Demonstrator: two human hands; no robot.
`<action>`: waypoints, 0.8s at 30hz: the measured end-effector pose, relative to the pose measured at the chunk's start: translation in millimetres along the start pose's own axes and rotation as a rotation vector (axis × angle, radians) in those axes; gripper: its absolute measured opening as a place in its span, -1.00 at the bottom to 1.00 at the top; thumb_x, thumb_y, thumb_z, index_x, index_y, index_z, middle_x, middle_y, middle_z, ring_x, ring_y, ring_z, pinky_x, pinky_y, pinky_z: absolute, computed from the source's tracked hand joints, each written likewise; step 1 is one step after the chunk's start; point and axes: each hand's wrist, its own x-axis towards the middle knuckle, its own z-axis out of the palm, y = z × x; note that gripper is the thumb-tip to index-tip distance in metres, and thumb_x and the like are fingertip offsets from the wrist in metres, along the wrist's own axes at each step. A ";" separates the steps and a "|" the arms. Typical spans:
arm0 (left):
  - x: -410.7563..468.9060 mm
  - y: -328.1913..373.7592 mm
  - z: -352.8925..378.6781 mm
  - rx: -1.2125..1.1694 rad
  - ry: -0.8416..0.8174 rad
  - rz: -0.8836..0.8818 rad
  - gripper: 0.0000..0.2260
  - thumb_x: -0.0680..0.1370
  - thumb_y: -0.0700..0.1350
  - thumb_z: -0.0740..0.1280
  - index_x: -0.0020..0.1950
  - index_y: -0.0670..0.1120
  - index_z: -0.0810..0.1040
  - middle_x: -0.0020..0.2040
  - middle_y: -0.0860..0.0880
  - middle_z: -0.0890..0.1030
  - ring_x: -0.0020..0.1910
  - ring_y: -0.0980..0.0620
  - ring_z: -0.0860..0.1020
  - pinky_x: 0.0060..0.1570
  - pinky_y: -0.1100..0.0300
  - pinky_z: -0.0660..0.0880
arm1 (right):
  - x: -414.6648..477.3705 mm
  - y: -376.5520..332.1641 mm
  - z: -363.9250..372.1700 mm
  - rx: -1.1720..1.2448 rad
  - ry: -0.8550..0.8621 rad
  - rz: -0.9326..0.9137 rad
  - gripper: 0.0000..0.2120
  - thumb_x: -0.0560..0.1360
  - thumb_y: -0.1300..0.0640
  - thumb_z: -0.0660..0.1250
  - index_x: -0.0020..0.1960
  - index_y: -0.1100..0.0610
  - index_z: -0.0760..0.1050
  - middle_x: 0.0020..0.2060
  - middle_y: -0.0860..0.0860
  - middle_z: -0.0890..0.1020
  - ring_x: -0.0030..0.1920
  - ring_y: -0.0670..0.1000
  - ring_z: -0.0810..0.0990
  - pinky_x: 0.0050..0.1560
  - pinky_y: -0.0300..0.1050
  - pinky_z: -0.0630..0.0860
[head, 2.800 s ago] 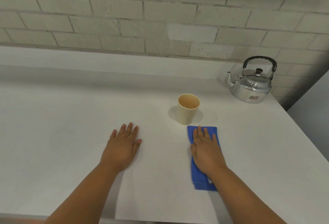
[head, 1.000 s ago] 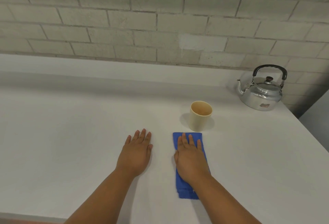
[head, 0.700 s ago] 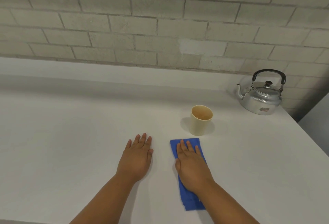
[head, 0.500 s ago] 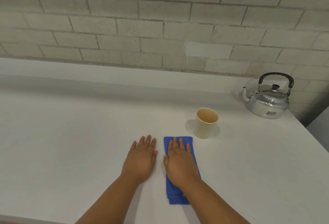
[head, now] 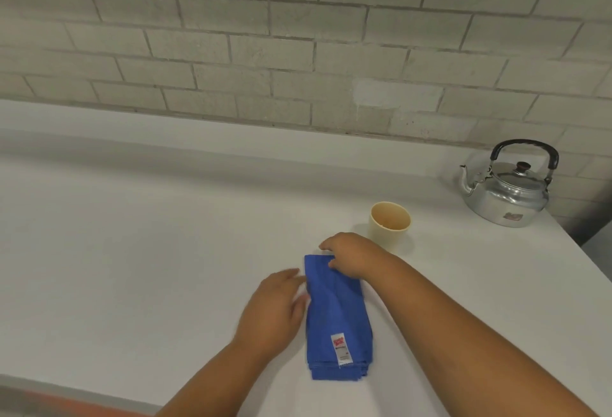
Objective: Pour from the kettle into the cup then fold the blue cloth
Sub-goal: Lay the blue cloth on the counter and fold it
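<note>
Folded blue cloth (head: 336, 314): right hand (head: 352, 256) pinches its far edge, left hand (head: 275, 307) flat alongside; cream cup (head: 390, 223) apparently filled.

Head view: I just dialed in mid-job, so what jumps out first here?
The folded blue cloth in the near middle of the white counter, with the right hand on its far end and the left hand against its left edge. Just behind stands a cream cup; a shiny metal kettle sits in the far right corner.
</note>
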 end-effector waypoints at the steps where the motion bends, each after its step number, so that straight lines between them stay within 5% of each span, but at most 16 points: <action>1: -10.2 11.0 -2.1 -0.004 -0.028 0.090 -0.71 0.57 0.00 0.19 0.26 -0.01 0.50 0.29 0.02 0.51 0.27 0.02 0.42 0.23 0.26 0.29 | 1.9 0.6 -2.3 -0.020 -0.027 0.001 -0.54 0.51 0.20 0.25 0.41 0.10 0.31 0.36 0.08 0.44 0.30 0.12 0.43 0.26 -0.04 0.40; 4: -29.1 45.3 -2.0 0.051 -0.266 0.360 -0.69 0.54 0.08 0.19 0.17 -0.02 0.55 0.12 0.03 0.59 0.09 0.06 0.49 0.09 0.20 0.46 | 4.5 1.7 -6.5 -0.062 -0.067 -0.006 -0.56 0.49 0.18 0.30 0.36 0.11 0.37 0.28 0.08 0.50 0.20 0.12 0.50 0.15 -0.06 0.44; 6: -31.9 53.8 1.5 0.139 -0.438 0.434 -0.65 0.55 0.06 0.21 0.24 -0.09 0.52 0.18 -0.04 0.56 0.15 0.01 0.47 0.15 0.16 0.41 | 5.3 1.9 -7.3 -0.085 -0.089 -0.014 -0.62 0.48 0.16 0.31 0.29 0.12 0.42 0.22 0.10 0.54 0.15 0.12 0.52 0.10 -0.05 0.46; 13: -25.2 55.4 6.6 0.292 -0.517 0.412 -0.71 0.60 -0.12 0.15 0.28 -0.16 0.48 0.22 -0.16 0.51 0.19 -0.13 0.44 0.17 0.01 0.42 | 6.1 2.1 -7.1 -0.054 -0.094 -0.038 -0.72 0.49 0.07 0.31 0.16 0.16 0.49 0.10 0.10 0.54 -0.02 0.08 0.52 -0.07 -0.10 0.43; 17: -22.8 65.4 5.5 0.331 -0.505 0.330 -0.84 0.54 -0.23 0.12 0.07 -0.15 0.44 0.00 -0.21 0.52 -0.06 -0.24 0.47 -0.12 -0.06 0.44 | 5.5 0.0 -8.4 -0.017 -0.092 -0.039 -0.78 0.47 0.11 0.34 0.09 0.17 0.48 -0.02 0.08 0.54 -0.12 0.02 0.45 -0.13 -0.14 0.35; 19: -20.5 66.9 3.7 0.394 -0.521 0.364 -0.82 0.56 -0.20 0.10 0.07 -0.15 0.46 0.00 -0.21 0.53 -0.05 -0.22 0.48 -0.12 -0.05 0.43 | 4.0 -2.3 -14.3 -0.008 -0.095 -0.046 -0.77 0.46 0.13 0.36 0.09 0.17 0.49 0.00 0.09 0.56 -0.11 0.02 0.45 -0.13 -0.14 0.36; 21: -19.0 65.3 0.9 0.471 -0.505 0.458 -0.81 0.56 -0.16 0.20 0.14 -0.12 0.52 0.08 -0.11 0.57 0.03 -0.10 0.52 -0.02 0.08 0.45 | 1.5 -5.3 -24.4 -0.008 -0.087 -0.065 -0.77 0.45 0.14 0.38 0.08 0.16 0.51 0.06 0.08 0.58 -0.10 0.01 0.46 -0.13 -0.14 0.37; 24: -21.7 54.4 -13.2 0.561 -0.412 0.604 -0.80 0.24 0.08 0.52 -0.17 0.14 0.66 -0.25 0.23 0.63 -0.29 0.28 0.56 -0.34 0.45 0.46 | -0.7 -11.0 -44.2 -0.001 -0.059 -0.097 -0.78 0.42 0.14 0.41 0.06 0.14 0.55 0.06 0.05 0.59 -0.08 0.02 0.49 -0.13 -0.14 0.40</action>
